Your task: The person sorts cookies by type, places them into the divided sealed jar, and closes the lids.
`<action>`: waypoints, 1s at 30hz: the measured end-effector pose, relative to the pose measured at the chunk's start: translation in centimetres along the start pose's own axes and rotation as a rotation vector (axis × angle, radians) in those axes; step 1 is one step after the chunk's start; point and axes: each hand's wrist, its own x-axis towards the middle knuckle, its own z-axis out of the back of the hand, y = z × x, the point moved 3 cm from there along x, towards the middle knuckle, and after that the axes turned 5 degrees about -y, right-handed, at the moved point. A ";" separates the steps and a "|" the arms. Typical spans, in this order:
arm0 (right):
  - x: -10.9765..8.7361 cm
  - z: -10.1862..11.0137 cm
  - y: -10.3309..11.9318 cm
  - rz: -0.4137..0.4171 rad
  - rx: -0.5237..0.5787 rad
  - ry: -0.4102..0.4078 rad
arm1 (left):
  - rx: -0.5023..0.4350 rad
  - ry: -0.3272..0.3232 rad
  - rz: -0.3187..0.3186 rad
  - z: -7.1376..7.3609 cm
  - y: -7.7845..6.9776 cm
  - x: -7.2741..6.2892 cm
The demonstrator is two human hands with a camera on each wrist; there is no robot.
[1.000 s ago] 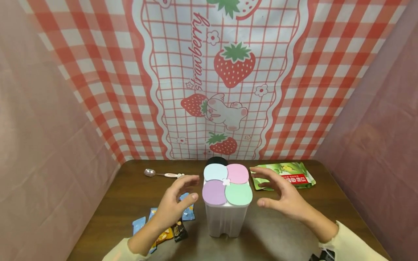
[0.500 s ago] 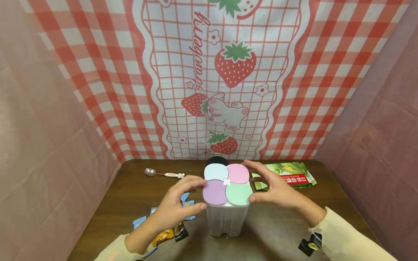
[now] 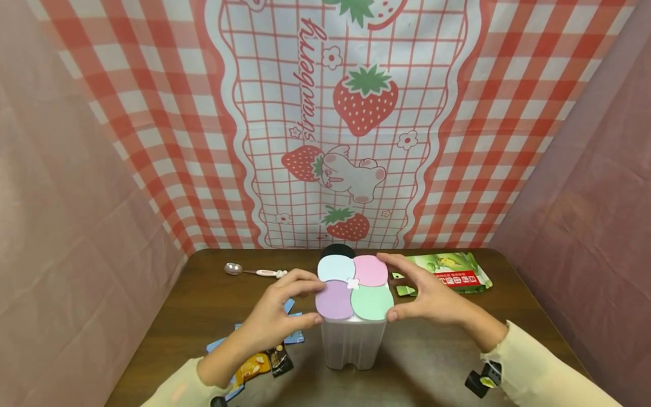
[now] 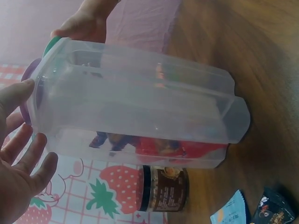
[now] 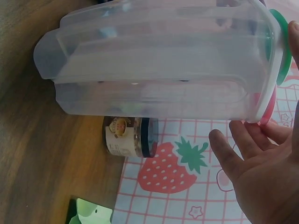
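Observation:
A tall translucent storage container [image 3: 354,342] stands upright on the table, with light blue [image 3: 335,267], pink [image 3: 370,270], purple [image 3: 334,299] and green [image 3: 373,302] lids around a small white centre. My left hand [image 3: 280,311] holds its top at the left, thumb and index finger at the rim near the purple lid. At the right side my right hand [image 3: 429,294] holds the rim, thumb by the green lid and index finger by the pink one. The other fingers are loosely spread in both wrist views. Red and dark packets [image 4: 159,147] show through the container wall.
Behind the container stands a black-lidded jar [image 4: 170,189]. A spoon [image 3: 256,272] lies at the back left, and several small snack packets [image 3: 254,367] lie near the left forearm. A green bag [image 3: 450,273] rests at the back right. Strawberry-print cloth [image 3: 351,169] hangs behind.
Both hands have moved inward from either side of the container to its lidded top, the right one also a little back. The container has stayed in place.

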 end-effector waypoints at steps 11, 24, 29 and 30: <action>0.1 -0.1 0.9 -0.075 0.009 0.000 | 0.061 -0.003 -0.070 0.2 0.1 0.5; 0.1 -0.5 1.2 -0.101 -0.005 -0.010 | 0.046 -0.088 -0.298 0.1 1.5 0.8; 0.0 -0.4 1.3 -0.114 -0.017 -0.009 | 0.049 -0.107 -0.339 0.0 1.6 0.9; 0.0 -0.4 1.3 -0.115 -0.016 -0.010 | 0.050 -0.110 -0.343 0.0 1.6 0.9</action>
